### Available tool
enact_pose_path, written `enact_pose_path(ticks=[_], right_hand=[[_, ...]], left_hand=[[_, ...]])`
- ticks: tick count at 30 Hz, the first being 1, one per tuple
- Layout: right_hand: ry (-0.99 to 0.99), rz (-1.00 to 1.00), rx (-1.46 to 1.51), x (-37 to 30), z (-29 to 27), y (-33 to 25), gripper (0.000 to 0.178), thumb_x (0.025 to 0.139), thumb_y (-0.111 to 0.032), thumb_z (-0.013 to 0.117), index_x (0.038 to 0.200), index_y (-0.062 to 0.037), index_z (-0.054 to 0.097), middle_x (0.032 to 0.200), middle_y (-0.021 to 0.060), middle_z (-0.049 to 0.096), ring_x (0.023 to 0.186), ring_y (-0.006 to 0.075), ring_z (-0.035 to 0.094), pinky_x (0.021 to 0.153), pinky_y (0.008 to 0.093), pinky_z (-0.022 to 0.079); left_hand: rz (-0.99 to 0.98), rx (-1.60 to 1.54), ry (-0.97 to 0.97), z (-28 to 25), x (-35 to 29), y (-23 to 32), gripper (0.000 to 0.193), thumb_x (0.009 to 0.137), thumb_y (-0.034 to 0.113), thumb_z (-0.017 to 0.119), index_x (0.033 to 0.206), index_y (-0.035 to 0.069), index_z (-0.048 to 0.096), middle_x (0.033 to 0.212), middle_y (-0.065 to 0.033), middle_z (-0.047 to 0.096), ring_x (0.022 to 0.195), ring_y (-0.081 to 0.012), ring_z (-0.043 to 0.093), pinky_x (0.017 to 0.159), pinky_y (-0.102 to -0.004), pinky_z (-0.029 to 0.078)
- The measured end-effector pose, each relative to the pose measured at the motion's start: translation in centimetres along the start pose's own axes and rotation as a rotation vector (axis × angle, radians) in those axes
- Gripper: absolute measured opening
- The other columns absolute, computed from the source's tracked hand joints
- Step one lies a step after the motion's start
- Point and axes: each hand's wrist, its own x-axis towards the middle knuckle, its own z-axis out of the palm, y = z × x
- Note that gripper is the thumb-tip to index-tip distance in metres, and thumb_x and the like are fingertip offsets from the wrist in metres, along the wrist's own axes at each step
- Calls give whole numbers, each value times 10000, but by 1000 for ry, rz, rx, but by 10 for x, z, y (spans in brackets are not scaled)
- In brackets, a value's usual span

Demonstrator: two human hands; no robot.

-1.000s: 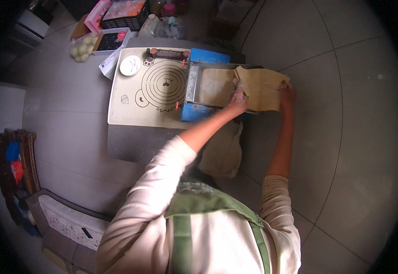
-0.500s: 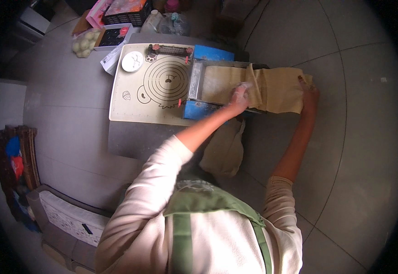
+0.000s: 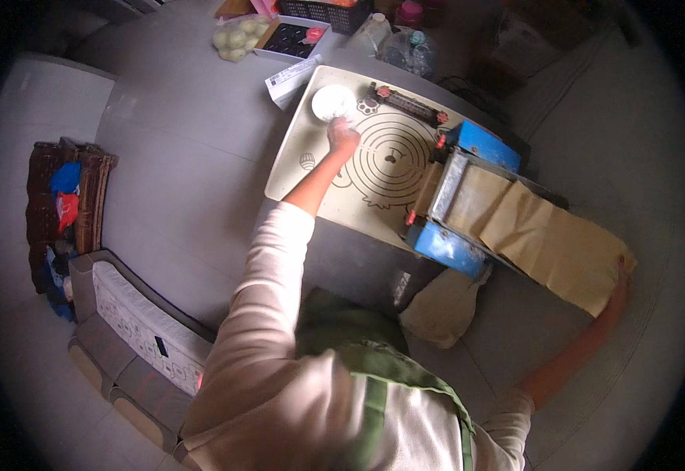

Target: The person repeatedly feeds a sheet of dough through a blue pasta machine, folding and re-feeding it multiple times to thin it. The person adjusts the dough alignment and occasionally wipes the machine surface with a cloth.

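A long tan dough sheet lies over the metal tray of a blue dough roller machine and stretches out past it to the right. It is wrinkled where it crosses the tray. My right hand grips its far right corner, thumb on top. My left hand, dusted white, is at the near rim of a small white bowl on the cream mat. White stuff shows in the bowl. The left fingertips are blurred, so their closing cannot be made out.
A dark roller attachment lies along the mat's back edge. Behind stand a white box, a bag of pale round things, a shallow tray and plastic bottles. A pale cloth-like piece hangs below the machine.
My left hand has left the dough sheet and swung left to the bowl. My right hand has drawn the sheet's end farther out to the right. The view has turned.
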Motion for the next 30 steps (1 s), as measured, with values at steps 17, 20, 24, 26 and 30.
enact_pose_path(ticks=[17, 20, 24, 26, 30], right_hand=[[139, 2, -52, 13, -74, 26, 723, 759, -455, 614, 1286, -5, 407, 1217, 155, 486, 1036, 256, 503, 877, 336, 390], [146, -4, -58, 13, -72, 23, 723, 757, -451, 619, 1284, -4, 409, 1211, 155, 490, 1033, 255, 505, 875, 335, 392], [145, -24, -38, 17, -65, 25, 722, 754, -446, 625, 1282, -2, 411, 1204, 154, 495, 1028, 254, 508, 871, 333, 395], [149, -30, -23, 17, -63, 27, 722, 753, -443, 628, 1281, -1, 412, 1200, 154, 498, 1026, 253, 509, 870, 332, 397], [177, -53, -22, 13, -59, 9, 721, 750, -438, 634, 1279, 1, 414, 1192, 154, 504, 1021, 252, 512, 866, 331, 400]], left_hand=[[94, 110, 2, 65, 93, -107, 109, 619, 89, 616, 720, 53, 636, 804, -140, 632, 773, -304, 599, 780, -388, 436], [-466, -148, -72, 55, 104, -101, 168, 675, 20, 590, 842, 6, 603, 883, -152, 624, 771, -274, 620, 707, -383, 504], [-903, -797, -286, 18, 108, -92, 271, 794, -6, 482, 1059, -51, 516, 953, -157, 599, 781, -259, 622, 621, -360, 543], [-925, -859, -352, 0, 106, -72, 278, 838, 12, 441, 1099, -65, 500, 993, -163, 592, 814, -254, 619, 653, -345, 543], [-691, -913, -861, -13, 77, 16, 274, 837, 103, 520, 1062, -47, 563, 969, -150, 626, 904, -213, 610, 811, -329, 489]])
